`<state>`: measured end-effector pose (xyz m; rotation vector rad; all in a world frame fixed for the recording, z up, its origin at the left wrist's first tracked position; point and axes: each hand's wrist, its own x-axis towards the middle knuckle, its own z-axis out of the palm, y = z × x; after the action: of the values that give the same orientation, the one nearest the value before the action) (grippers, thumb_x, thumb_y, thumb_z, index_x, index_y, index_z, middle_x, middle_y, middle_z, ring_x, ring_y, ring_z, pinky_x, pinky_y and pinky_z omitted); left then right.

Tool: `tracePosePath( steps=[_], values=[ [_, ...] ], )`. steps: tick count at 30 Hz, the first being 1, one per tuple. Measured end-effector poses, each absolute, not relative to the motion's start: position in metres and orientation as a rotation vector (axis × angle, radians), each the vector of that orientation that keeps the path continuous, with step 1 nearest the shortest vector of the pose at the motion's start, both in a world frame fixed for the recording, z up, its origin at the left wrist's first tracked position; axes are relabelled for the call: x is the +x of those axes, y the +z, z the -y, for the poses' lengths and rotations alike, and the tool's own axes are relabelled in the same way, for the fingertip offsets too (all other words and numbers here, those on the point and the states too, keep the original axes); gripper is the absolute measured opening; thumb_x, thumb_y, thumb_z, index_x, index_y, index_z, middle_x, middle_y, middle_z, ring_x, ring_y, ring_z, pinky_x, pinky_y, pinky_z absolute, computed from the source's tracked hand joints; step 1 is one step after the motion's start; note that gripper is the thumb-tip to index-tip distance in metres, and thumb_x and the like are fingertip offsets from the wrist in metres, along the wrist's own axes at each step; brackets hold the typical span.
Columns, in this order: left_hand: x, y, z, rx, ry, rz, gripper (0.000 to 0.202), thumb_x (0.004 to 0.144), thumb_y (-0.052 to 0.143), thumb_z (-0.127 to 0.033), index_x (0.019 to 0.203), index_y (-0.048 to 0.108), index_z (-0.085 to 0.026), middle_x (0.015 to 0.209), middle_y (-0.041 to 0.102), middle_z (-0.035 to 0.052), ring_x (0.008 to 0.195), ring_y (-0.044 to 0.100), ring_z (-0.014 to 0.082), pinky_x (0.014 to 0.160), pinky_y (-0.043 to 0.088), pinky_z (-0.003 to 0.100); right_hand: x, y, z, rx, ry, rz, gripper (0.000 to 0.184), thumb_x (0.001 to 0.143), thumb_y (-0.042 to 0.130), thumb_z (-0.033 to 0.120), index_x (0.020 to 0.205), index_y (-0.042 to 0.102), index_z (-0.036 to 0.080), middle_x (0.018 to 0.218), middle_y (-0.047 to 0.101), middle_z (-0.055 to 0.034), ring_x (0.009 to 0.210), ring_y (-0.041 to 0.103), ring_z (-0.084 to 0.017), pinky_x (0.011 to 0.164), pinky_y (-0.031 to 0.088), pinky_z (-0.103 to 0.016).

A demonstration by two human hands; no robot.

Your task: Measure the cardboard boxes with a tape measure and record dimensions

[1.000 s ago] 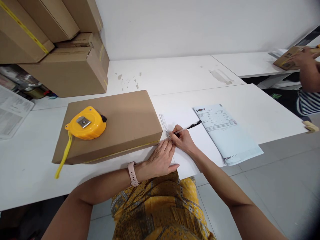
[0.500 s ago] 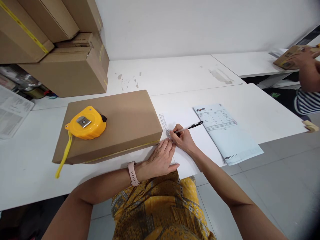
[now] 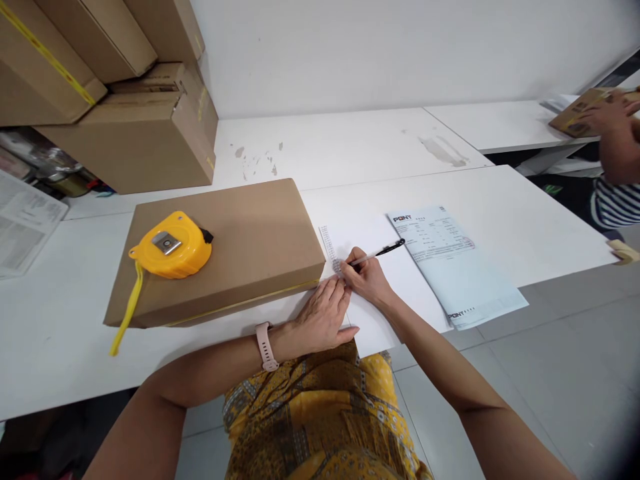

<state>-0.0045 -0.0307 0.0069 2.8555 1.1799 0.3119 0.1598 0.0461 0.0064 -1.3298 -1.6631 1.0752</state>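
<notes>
My right hand (image 3: 369,279) grips a pen (image 3: 383,251) with a black cap end, its point down by a narrow column of handwriting on a white sheet of paper (image 3: 400,283). Flat beside it lies my left hand (image 3: 325,319), fingers extended over the sheet's left edge and thumb apart. Left of both hands sits a closed cardboard box (image 3: 255,230). On top of that box rests a yellow tape measure (image 3: 175,245) with a yellow wrist strap hanging over the front. A pale blue printed form (image 3: 457,267) overlaps the paper's right side.
Stacked cardboard boxes (image 3: 135,140) stand at the back left against the wall. Printed sheets (image 3: 27,227) lie at the far left. The white table (image 3: 350,153) has worn patches. At far right, another person's hand (image 3: 613,113) touches a small box (image 3: 580,110).
My hands stay almost in place, with the pen tilted very slightly differently. The other person's hand at far right has shifted a little on the small box.
</notes>
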Motion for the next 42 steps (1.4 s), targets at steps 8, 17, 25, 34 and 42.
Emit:
tracePosePath(
  steps=[8, 17, 25, 34, 42],
  values=[
    [-0.0046, 0.0075, 0.0311, 2.892, 0.329, -1.186, 0.083, 0.094, 0.055, -0.059, 0.144, 0.044, 0.006, 0.146, 0.052, 0.0327, 0.138, 0.049, 0.0423, 0.118, 0.032, 0.05, 0.1609, 0.0009, -0.0479, -1.324, 1.05, 1.655, 0.024, 0.087, 0.06, 0.038, 0.073, 0.046, 0.024, 0.054, 0.043, 0.0066, 0.05, 0.04, -0.011, 0.048, 0.031, -0.026],
    [-0.0045, 0.0049, 0.0316, 2.893, 0.352, -1.181, 0.083, 0.095, 0.054, -0.059, 0.143, 0.045, 0.007, 0.146, 0.051, 0.0343, 0.138, 0.048, 0.0432, 0.118, 0.032, 0.051, 0.1611, 0.0012, -0.048, -1.321, 1.039, 1.673, 0.023, 0.088, 0.059, 0.036, 0.073, 0.046, 0.023, 0.054, 0.044, 0.0067, 0.05, 0.042, -0.011, 0.049, 0.031, -0.025],
    [-0.004, 0.0044, 0.0315, 2.918, 0.338, -1.197, 0.084, 0.094, 0.054, -0.061, 0.143, 0.045, 0.007, 0.145, 0.052, 0.033, 0.137, 0.049, 0.0422, 0.118, 0.033, 0.05, 0.1611, 0.0007, -0.0483, -1.329, 1.022, 1.672, 0.022, 0.087, 0.059, 0.034, 0.073, 0.046, 0.023, 0.054, 0.042, 0.0072, 0.051, 0.039, -0.011, 0.049, 0.031, -0.025],
    [-0.0039, 0.0032, 0.0316, 2.91, 0.338, -1.197, 0.084, 0.094, 0.054, -0.061, 0.143, 0.046, 0.006, 0.146, 0.052, 0.0328, 0.138, 0.049, 0.0425, 0.118, 0.032, 0.05, 0.1605, 0.0057, -0.0477, -1.355, 0.995, 1.694, 0.021, 0.085, 0.059, 0.032, 0.072, 0.044, 0.024, 0.054, 0.04, 0.0076, 0.051, 0.038, -0.011, 0.05, 0.029, -0.026],
    [-0.004, 0.0038, 0.0319, 2.898, 0.344, -1.198, 0.083, 0.094, 0.055, -0.06, 0.143, 0.046, 0.006, 0.146, 0.052, 0.0336, 0.138, 0.048, 0.0429, 0.118, 0.033, 0.051, 0.1605, 0.0047, -0.0477, -1.361, 0.952, 1.69, 0.022, 0.085, 0.058, 0.032, 0.071, 0.044, 0.024, 0.056, 0.04, 0.007, 0.052, 0.037, -0.011, 0.051, 0.029, -0.027]
  ],
)
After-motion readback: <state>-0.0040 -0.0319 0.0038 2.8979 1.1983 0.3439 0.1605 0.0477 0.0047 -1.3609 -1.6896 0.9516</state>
